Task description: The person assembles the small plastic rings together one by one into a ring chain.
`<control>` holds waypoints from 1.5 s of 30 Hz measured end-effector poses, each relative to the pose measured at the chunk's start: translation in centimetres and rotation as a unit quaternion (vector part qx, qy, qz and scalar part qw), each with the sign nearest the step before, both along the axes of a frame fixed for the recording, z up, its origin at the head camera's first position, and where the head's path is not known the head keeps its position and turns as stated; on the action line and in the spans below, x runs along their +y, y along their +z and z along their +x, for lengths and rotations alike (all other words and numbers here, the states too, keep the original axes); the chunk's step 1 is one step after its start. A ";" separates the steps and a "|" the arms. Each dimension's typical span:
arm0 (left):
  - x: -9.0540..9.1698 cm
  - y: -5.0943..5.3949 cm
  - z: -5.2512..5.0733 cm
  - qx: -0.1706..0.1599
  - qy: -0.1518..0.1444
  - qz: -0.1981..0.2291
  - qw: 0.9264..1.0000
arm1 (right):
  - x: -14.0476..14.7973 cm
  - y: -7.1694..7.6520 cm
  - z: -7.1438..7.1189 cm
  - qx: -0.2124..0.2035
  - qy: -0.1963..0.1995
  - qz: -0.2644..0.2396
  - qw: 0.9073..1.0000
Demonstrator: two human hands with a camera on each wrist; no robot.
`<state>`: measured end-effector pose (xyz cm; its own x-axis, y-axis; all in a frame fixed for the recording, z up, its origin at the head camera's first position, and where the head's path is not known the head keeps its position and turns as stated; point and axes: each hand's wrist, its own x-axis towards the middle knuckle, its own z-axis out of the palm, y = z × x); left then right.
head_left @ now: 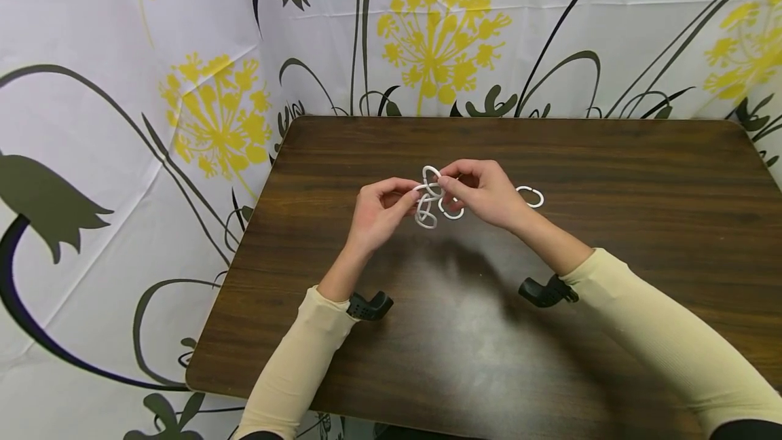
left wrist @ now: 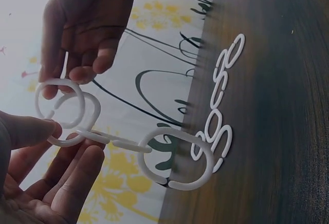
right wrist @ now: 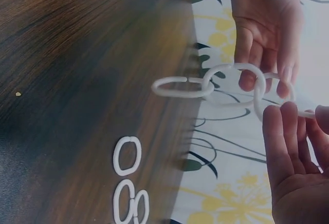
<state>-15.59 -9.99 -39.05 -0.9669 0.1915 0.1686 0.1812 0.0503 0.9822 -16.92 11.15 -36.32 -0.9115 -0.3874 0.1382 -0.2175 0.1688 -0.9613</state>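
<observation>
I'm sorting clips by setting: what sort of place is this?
Probably an indoor recording corner: creased flower-print sheets hang behind a brown table, and the person wears black wrist cameras.

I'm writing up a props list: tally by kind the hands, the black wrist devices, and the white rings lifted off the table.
White rings lifted: 4
Hands, left hand and right hand: 2
Black wrist devices: 2
Total: 8
</observation>
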 end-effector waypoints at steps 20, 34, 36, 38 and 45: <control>-0.4 0.0 -0.3 -0.014 -0.014 -0.034 0.999 | -0.2 -0.8 0.0 -0.009 -0.061 -0.068 0.996; 0.3 2.3 0.2 -0.001 0.010 0.002 1.000 | -0.4 -1.6 -0.1 -0.001 -0.043 -0.044 0.998; 0.4 3.0 0.6 0.002 0.011 0.000 1.000 | 0.0 -2.0 -0.4 0.014 -0.041 -0.010 0.999; 0.4 3.6 0.9 0.003 0.011 0.003 1.000 | 0.5 -2.7 -0.8 0.051 -0.039 0.053 0.997; 0.1 1.9 -0.1 0.005 0.007 -0.001 1.000 | 2.4 -6.1 -1.7 0.227 0.005 0.316 0.921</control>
<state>-15.67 -9.85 -37.17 -0.9677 0.1785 0.1779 0.1903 0.0548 0.9802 -18.61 13.58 -42.38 -0.8109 -0.5298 0.2484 -0.5782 0.6597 -0.4801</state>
